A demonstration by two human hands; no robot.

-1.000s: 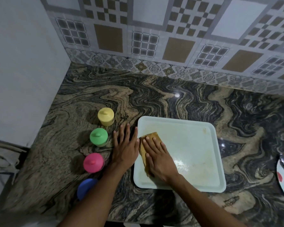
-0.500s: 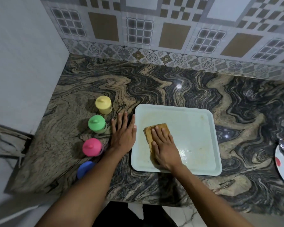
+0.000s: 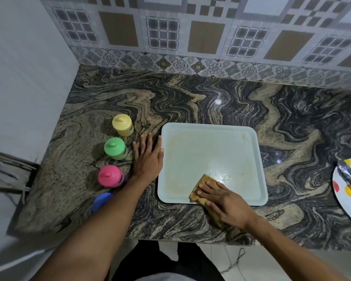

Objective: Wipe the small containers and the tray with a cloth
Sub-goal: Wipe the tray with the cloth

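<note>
**A:** Largest entry first.

**B:** Table: swirl-patterned stone top in black and tan, which carries every item.

**A:** Next.

**B:** Pale rectangular plastic tray with rounded corners, flat at mid-table. It has a brownish film down the left band and along the far edge, and a wet sheen in the near part.

**A:** Then the surroundings.

**B:** White round plate with coloured dots, at the right edge of view and well apart from the tray, with metal tongs lying on it.

**A:** Hands?

**B:** Left hand: flat on the table, fingers straight, thumb against the tray's left rim, bracing it. Right hand: fingers straight, pressing down on the cloth, not curled round it.

**A:** Containers?

**B:** Four small lidded plastic containers in a column left of the left hand, all off the tray: yellow, green, pink and blue. The blue one is half hidden by the forearm.

**A:** Cloth, and the change?

**B:** Folded mustard-brown cloth. A second ago it lay at the tray's left side; now it sits at the near rim, partly overhanging onto the table. Judged: one stroke is done, but film remains, so the tray is unfinished. The raised rim is the only obstacle.
</note>
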